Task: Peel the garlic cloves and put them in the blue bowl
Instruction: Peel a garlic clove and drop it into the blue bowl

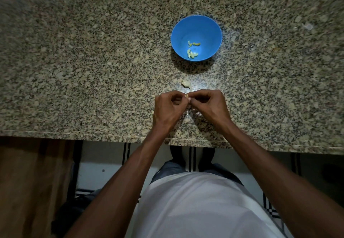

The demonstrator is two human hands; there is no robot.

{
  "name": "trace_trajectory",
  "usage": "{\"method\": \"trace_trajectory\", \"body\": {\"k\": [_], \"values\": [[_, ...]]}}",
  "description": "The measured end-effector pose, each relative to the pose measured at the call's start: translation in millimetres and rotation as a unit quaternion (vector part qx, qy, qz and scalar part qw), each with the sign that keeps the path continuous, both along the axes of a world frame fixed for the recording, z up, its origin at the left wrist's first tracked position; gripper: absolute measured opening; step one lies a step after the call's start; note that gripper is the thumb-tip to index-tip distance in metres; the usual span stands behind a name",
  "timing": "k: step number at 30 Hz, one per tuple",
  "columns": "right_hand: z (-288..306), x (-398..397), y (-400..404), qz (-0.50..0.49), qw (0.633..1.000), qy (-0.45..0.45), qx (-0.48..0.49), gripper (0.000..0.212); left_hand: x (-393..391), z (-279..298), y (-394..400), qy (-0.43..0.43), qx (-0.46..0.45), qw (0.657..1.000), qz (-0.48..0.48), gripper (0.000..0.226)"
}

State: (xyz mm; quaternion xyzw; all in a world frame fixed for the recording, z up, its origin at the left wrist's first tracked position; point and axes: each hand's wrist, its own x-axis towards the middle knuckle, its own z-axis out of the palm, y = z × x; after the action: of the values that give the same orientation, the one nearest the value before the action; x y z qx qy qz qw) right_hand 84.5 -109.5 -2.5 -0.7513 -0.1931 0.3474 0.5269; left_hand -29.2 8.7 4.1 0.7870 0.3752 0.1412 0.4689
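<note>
Left hand [168, 107] and right hand [209, 105] pinch one garlic clove [186, 96] between fingertips; blue bowl [210, 32], farther off, holds peeled cloves [192, 51].

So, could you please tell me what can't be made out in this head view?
- Garlic clove: only a sliver shows between the fingertips of the left hand and right hand; peeled or not is unclear.
- Pieces in the blue bowl: too small to count.
- Scrap on the counter: too dim to identify.
</note>
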Motion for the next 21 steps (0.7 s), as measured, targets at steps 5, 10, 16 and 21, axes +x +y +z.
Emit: {"method": "trace_trajectory", "body": {"k": [5, 10, 16, 21], "values": [[1, -4, 1, -0.022, 1.000, 0.012, 0.009, 0.014, 1, 0, 9, -0.018, -0.065, 0.998, 0.010, 0.011], [3, -4, 1, -0.008, 1.000, -0.011, -0.007, 0.017, -1, -3, 16, -0.021, -0.133, 0.991, 0.009, 0.011], [5, -8, 1, -0.008, 1.000, -0.025, 0.003, 0.026, 1, -4, 15, -0.034, -0.168, 0.985, 0.015, 0.010], [7, -11, 2, -0.015, 0.999, -0.007, 0.027, 0.020, 0, -3, 14, -0.045, -0.196, 0.979, 0.017, 0.011]]}}
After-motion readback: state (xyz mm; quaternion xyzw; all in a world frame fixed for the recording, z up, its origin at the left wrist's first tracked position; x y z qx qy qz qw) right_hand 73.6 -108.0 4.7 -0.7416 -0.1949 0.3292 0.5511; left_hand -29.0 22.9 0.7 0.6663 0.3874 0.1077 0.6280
